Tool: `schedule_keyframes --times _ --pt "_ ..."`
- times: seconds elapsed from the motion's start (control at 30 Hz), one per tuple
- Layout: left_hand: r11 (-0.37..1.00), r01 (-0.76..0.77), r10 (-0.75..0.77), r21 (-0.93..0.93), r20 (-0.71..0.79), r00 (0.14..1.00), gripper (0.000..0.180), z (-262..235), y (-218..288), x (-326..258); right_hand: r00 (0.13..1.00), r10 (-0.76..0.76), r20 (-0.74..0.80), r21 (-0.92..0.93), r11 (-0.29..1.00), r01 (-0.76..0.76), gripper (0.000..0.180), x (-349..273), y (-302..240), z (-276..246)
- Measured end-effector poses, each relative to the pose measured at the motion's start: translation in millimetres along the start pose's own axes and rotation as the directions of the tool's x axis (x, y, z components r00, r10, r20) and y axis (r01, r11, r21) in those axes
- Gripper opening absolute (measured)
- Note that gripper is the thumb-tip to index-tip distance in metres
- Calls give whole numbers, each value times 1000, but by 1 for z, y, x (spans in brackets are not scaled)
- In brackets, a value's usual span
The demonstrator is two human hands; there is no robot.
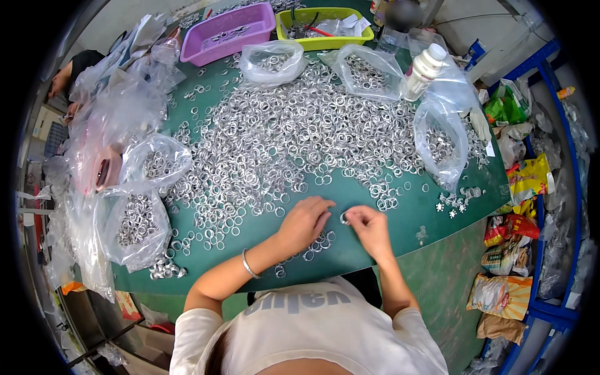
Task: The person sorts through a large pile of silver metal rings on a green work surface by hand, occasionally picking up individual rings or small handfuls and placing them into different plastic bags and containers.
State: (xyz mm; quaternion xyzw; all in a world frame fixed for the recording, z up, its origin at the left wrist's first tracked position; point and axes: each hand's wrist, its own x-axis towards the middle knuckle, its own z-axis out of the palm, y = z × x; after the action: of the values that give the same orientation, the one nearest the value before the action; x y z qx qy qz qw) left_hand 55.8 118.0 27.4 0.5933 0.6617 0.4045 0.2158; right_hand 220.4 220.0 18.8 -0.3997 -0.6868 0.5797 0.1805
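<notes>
A big heap of silver metal rings is spread over the green table. Between thumb and fingertips, my right hand pinches one ring just above the table near its front edge. Left of it, my left hand is curled with the back upward and its fingertips toward the right hand; whatever lies in its fingers is hidden. A metal bangle circles my left wrist. Below that hand lies a small group of loose rings, partly covered by my forearm.
Clear plastic bags of rings stand around the heap, including one bag at right and another at left. A purple basin, a yellow-green basin and a white bottle stand behind. Star-shaped pieces lie right. Blue shelving holds packages.
</notes>
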Motion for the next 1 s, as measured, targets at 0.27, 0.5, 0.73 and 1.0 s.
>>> schedule_keyframes --times 0.27,0.5,0.73,1.0 --pt "986 -162 155 50 123 980 23 6 5 -7 859 -457 -231 -685 703 190 15 22 -17 -22" --pt "978 -192 162 83 279 946 18 8 7 -18 777 -606 -173 -811 534 236 11 31 -9 -18" --pt "988 18 -16 -151 13 1000 21 8 8 -9 897 -419 143 -599 684 416 13 -8 -15 2" --pt "985 -165 155 42 181 971 24 21 10 -13 839 -515 -177 -728 642 241 13 16 -7 -35"
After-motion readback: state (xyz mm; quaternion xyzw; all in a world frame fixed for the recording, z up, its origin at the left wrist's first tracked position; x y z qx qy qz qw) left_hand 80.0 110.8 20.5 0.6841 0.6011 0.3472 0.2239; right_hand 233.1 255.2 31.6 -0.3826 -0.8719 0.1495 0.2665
